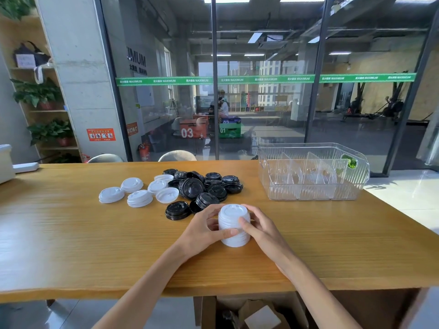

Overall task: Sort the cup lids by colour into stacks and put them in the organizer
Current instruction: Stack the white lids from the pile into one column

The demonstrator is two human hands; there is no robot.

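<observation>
The stack of white lids [234,225] is gripped between left hand [203,227] and right hand [260,227] — fingers curled round it — apparently squared up for the clear organizer [313,172].

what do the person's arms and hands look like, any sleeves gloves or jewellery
Both forearms are bare right down to the bottom edge of the picture, so no sleeves show. The left hand and the right hand wear no gloves, and no rings, watch or bracelet can be seen on the fingers or wrists. The nails look short and unpainted.
</observation>
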